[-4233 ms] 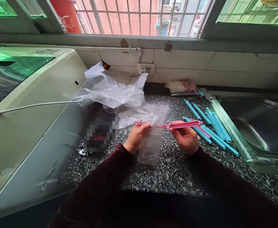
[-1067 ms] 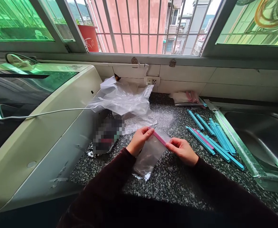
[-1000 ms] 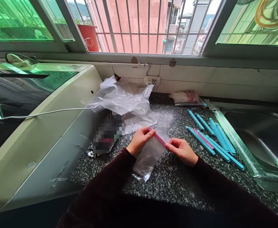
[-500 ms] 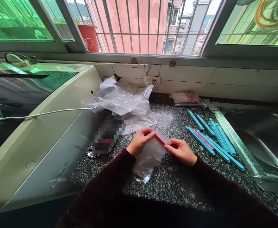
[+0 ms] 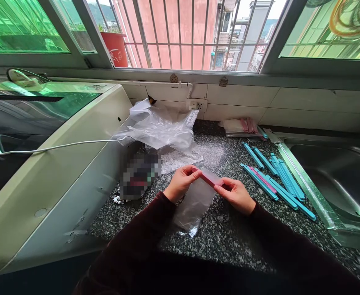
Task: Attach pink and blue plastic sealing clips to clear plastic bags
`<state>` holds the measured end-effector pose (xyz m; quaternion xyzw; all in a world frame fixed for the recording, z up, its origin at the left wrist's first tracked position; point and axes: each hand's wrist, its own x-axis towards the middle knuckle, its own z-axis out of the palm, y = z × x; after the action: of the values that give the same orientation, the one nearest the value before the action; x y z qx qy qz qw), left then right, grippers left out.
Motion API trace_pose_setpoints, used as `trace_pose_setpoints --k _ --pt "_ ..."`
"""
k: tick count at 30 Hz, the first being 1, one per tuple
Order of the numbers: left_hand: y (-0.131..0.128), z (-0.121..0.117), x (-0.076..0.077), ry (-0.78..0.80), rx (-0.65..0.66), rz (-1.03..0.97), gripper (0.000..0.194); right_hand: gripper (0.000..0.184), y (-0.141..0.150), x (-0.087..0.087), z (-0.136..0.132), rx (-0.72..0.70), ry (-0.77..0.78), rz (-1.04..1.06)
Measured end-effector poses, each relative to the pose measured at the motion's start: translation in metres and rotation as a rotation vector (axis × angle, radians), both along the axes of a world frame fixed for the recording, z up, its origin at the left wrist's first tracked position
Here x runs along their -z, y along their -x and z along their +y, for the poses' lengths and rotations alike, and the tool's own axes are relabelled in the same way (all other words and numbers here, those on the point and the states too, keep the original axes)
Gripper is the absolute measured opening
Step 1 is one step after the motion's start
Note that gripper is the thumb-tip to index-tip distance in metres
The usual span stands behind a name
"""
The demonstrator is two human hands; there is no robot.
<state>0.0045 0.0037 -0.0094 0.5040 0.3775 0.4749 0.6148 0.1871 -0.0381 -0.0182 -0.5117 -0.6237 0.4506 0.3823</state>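
Note:
A pink sealing clip [image 5: 206, 178] is clamped across the top of a small clear plastic bag [image 5: 192, 203] that hangs down onto the speckled granite counter [image 5: 229, 233]. My left hand [image 5: 180, 183] pinches the clip's left end between thumb and fingers. My right hand [image 5: 235, 195] pinches its right end. Both hands are closed on the clip, just above the counter.
Several blue clips [image 5: 278, 176] and a pink one [image 5: 263, 179] lie to the right, beside a steel sink [image 5: 340, 180]. Crumpled clear bags [image 5: 158, 131] sit behind, a packet of clips [image 5: 240, 127] by the wall. A white appliance [image 5: 44, 164] with a cable fills the left.
The clip, open and long 4.2 s ago, is now closed over the bag's mouth. Over the last second my hands stayed on its ends and the bag shifted slightly.

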Motion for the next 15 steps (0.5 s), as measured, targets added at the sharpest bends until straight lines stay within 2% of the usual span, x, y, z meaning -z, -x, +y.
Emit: trace_pose_setpoints --k 4,7,11,13,15 --pt "0.002 0.001 0.001 -0.012 0.055 0.024 0.033 0.032 -0.003 -0.007 0.001 0.023 -0.048 -0.007" --pt "0.004 0.001 0.001 0.017 0.216 0.087 0.037 0.032 -0.013 -0.017 0.004 0.094 -0.123 0.007" --pt "0.006 0.0 0.002 0.14 0.499 0.27 0.04 0.031 -0.028 -0.029 0.011 0.206 -0.219 0.01" --pt "0.006 0.0 0.004 0.174 0.567 0.309 0.04 0.031 -0.033 -0.032 0.013 0.244 -0.247 0.013" --pt "0.006 0.0 0.005 0.162 0.571 0.324 0.039 0.031 -0.035 -0.033 0.014 0.262 -0.251 0.023"
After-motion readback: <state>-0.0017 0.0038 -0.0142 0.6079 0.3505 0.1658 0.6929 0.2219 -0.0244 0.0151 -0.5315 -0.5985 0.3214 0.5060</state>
